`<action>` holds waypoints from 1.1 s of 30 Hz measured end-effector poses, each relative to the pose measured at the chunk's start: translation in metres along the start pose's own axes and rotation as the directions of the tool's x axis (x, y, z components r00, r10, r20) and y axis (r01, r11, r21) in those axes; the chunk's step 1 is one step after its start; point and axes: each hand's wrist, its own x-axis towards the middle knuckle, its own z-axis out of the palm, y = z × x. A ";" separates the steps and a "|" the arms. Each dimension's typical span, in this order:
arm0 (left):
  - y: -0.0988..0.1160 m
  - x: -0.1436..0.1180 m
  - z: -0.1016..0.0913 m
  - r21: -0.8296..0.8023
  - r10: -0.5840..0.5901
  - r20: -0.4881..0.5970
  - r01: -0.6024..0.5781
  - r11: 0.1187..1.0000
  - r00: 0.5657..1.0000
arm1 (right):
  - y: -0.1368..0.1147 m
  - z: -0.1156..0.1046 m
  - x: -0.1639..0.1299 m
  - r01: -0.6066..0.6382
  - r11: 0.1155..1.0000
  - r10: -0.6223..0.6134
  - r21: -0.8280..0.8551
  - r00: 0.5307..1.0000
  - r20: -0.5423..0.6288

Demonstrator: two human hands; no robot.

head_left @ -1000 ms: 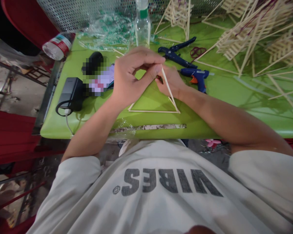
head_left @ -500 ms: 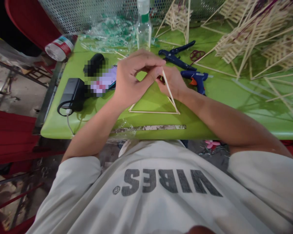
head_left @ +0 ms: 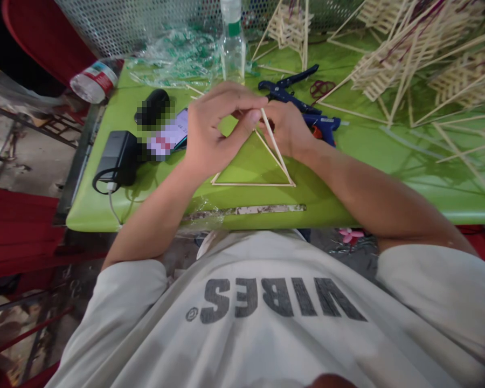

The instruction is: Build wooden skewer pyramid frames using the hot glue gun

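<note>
Between the fingers: the apex of a stick triangle (head_left: pixel 254 171), pinched by both hands above the green table (head_left: pixel 367 161).
Left hand (head_left: pixel 214 134): thumb and forefinger closed on the apex from the left.
Right hand (head_left: pixel 286 126): fingers curled just right of the apex; they seem to grip the same joint, though the left hand partly hides it.
Loose stick (head_left: pixel 275 145): long axis slants from the fingertips down toward the person, ending at the triangle's right corner.
Base stick: crosswise, nearer the body than either hand.
Glue gun (head_left: pixel 325 125): just beyond the right hand.
</note>
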 end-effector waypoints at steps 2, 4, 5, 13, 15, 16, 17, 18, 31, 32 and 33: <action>0.004 0.001 -0.002 0.003 -0.076 0.036 0.076 0.997 0.996 | -0.008 -0.015 -0.001 0.024 0.999 -0.025 -0.026 0.998 -0.056; 0.011 0.002 -0.005 0.013 -0.056 0.021 0.056 0.998 0.998 | -0.019 -0.032 -0.004 0.039 0.999 -0.039 -0.002 0.991 -0.124; 0.014 0.003 -0.006 0.023 -0.032 0.009 0.032 0.999 0.999 | -0.025 -0.040 -0.006 0.044 0.998 -0.038 0.038 0.988 -0.149; 0.013 0.008 -0.015 0.087 0.030 0.057 -0.035 0.996 0.998 | -0.057 -0.078 -0.019 0.200 0.924 -0.136 0.327 0.969 -0.209; 0.011 0.008 -0.015 0.075 0.077 0.050 -0.081 0.994 0.996 | -0.061 -0.079 -0.021 0.233 0.917 -0.166 0.324 0.961 -0.221; 0.010 0.007 -0.014 0.060 0.072 0.047 -0.075 0.995 0.996 | -0.063 -0.078 -0.022 0.243 0.917 -0.174 0.315 0.957 -0.230; 0.008 0.006 -0.013 0.038 0.059 0.042 -0.060 0.997 0.997 | -0.064 -0.078 -0.023 0.254 0.917 -0.182 0.307 0.952 -0.245; 0.006 0.005 -0.012 0.011 0.049 0.036 -0.049 0.999 0.998 | -0.065 -0.077 -0.024 0.266 0.916 -0.190 0.301 0.947 -0.258; 0.007 -0.003 -0.009 -0.028 0.010 0.010 -0.009 1.000 1.000 | -0.075 -0.057 -0.033 0.302 0.926 -0.224 0.227 0.923 -0.313; 0.009 -0.003 -0.008 -0.021 0.020 -0.008 -0.020 1.000 1.000 | -0.078 -0.054 -0.035 0.263 0.939 -0.192 0.220 0.935 -0.297; 0.012 -0.002 -0.008 -0.018 0.025 -0.018 -0.025 1.000 1.000 | -0.080 -0.052 -0.037 0.228 0.951 -0.165 0.210 0.945 -0.282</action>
